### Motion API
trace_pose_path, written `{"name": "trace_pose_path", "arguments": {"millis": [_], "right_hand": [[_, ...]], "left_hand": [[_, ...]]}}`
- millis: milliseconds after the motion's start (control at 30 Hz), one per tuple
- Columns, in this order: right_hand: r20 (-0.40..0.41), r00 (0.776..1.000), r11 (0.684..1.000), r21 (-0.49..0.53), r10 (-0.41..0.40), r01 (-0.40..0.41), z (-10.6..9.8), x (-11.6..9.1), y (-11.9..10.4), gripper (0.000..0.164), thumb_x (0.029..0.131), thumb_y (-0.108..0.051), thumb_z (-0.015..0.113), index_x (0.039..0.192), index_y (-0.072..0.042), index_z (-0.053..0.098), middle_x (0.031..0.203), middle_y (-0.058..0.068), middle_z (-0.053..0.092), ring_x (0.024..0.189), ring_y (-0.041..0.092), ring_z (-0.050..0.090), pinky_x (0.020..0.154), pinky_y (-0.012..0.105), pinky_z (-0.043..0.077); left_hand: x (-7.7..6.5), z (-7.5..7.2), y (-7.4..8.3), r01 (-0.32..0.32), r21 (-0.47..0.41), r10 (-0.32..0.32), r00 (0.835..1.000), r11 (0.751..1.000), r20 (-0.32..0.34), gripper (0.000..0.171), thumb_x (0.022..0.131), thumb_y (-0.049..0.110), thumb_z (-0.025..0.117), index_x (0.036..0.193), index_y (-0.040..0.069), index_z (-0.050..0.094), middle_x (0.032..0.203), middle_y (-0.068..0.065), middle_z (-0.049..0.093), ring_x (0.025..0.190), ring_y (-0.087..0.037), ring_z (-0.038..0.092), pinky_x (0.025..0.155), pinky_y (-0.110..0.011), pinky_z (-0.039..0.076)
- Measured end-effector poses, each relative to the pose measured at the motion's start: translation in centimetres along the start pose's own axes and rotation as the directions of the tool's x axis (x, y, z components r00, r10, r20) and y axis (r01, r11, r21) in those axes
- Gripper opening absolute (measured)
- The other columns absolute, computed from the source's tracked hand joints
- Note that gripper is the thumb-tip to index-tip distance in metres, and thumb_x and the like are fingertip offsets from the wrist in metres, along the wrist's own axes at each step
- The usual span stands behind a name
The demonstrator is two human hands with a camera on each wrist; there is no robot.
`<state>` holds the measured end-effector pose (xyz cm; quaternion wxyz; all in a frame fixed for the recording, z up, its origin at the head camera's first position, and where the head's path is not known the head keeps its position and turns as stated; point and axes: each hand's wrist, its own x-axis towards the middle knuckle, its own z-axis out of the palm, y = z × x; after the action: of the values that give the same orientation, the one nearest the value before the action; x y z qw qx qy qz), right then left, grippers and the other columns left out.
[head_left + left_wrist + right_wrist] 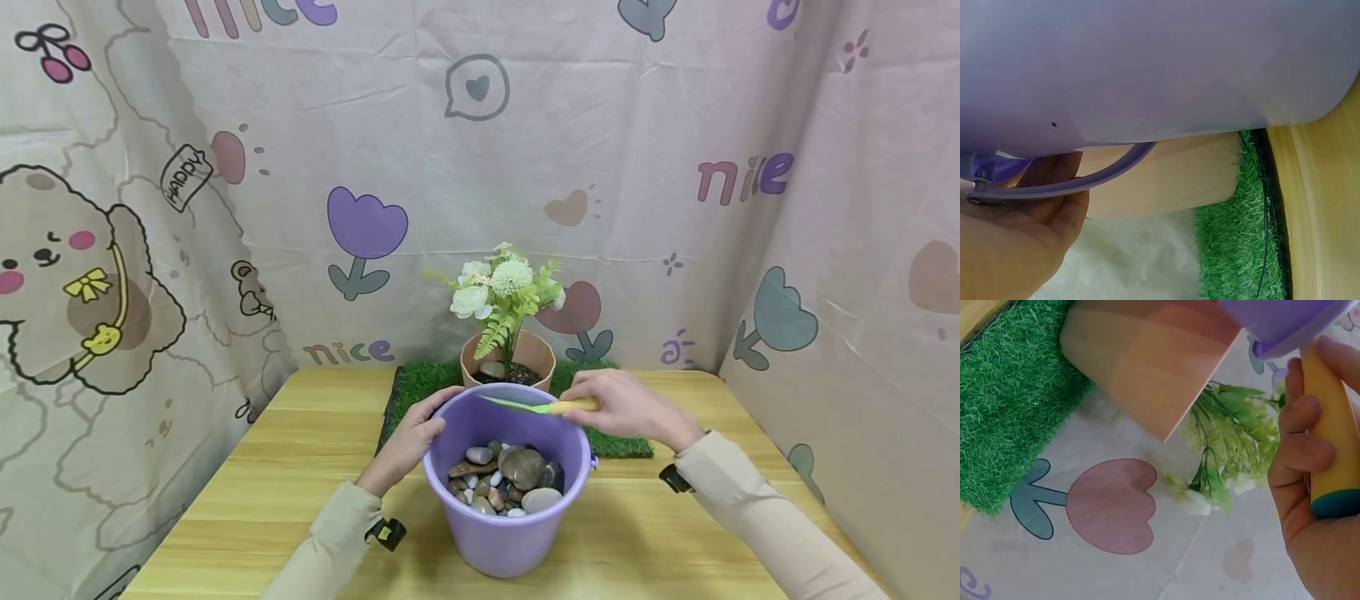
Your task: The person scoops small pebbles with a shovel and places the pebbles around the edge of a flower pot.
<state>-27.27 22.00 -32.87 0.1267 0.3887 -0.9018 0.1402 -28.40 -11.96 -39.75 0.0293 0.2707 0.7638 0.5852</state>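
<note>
A purple bucket point(504, 546) stands on the table, tilted slightly toward me, with stones point(522, 468) of mixed sizes and colours in its bottom. My left hand point(408, 437) grips the bucket's left rim. In the left wrist view, the fingers point(1063, 215) curl around the bucket's handle point(1104, 175) near its hinge. At the far right of the rim, my right hand point(622, 404) holds a small garden trowel point(576, 405) by its yellow handle. Its green blade points left across the bucket's mouth, above the stones.
Directly behind the bucket is a peach flower pot point(469, 354) with white artificial flowers point(512, 277), dark soil and a stone in it. The pot sits on a green turf mat point(423, 387) on the wooden table point(300, 467). Printed cloth point(480, 167) hangs around the table.
</note>
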Motion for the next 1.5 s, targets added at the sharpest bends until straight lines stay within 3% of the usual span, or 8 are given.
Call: {"name": "trace_pose_path", "arguments": {"millis": [300,633,1133,1300,1500], "right_hand": [[0.079,0.997,1.0,-0.007,-0.006,0.007,-0.1,0.8,-1.4,0.019,0.082,-0.036,0.076,0.098,-0.025,0.078,0.082,-0.019,0.059,0.068,-0.004,0.052,0.063,0.018,0.046],[0.181,0.98,0.995,-0.051,-0.08,0.091,-0.1,2.0,-3.8,0.008,0.08,-0.037,0.078,0.079,-0.029,0.076,0.073,-0.021,0.059,0.061,-0.005,0.049,0.057,0.015,0.041],[0.224,0.973,0.989,-0.116,-0.059,0.087,0.2,4.1,-6.1,0.027,0.077,-0.037,0.077,0.057,-0.033,0.06,0.051,-0.021,0.037,0.048,-0.003,0.035,0.045,0.017,0.031],[0.262,0.964,0.986,-0.144,-0.049,0.089,-0.5,5.0,-6.8,0.043,0.078,-0.04,0.078,0.048,-0.029,0.048,0.049,-0.018,0.031,0.045,-0.003,0.03,0.044,0.017,0.03],[0.319,0.948,0.982,-0.179,0.007,0.054,-1.0,6.3,-7.3,0.05,0.075,-0.039,0.08,0.045,-0.027,0.04,0.045,-0.016,0.026,0.043,-0.001,0.028,0.044,0.018,0.029]], "left_hand": [[0.0,0.0,-0.1,0.0,-0.005,0.0,1.0,1.0,0.006,0.06,0.088,-0.003,0.035,0.147,0.002,0.04,0.142,-0.019,0.051,0.12,-0.035,0.054,0.088,-0.033,0.05],[0.0,0.0,0.0,0.011,0.0,-0.011,1.0,1.0,-0.001,0.062,0.086,-0.004,0.036,0.147,0.002,0.041,0.14,-0.02,0.052,0.115,-0.034,0.055,0.082,-0.031,0.049],[0.1,0.1,-0.1,0.008,-0.007,-0.008,1.0,1.0,-0.01,0.062,0.086,-0.004,0.036,0.146,0.003,0.042,0.139,-0.019,0.053,0.114,-0.033,0.055,0.083,-0.033,0.049],[0.2,0.1,0.0,0.012,0.011,-0.012,1.0,1.0,-0.013,0.062,0.086,-0.005,0.036,0.147,0.003,0.042,0.14,-0.018,0.053,0.114,-0.032,0.056,0.084,-0.033,0.048],[0.1,0.0,-0.1,0.022,0.018,-0.022,1.0,1.0,-0.015,0.063,0.085,-0.005,0.037,0.147,0.004,0.042,0.14,-0.018,0.052,0.115,-0.032,0.056,0.085,-0.032,0.048]]}}
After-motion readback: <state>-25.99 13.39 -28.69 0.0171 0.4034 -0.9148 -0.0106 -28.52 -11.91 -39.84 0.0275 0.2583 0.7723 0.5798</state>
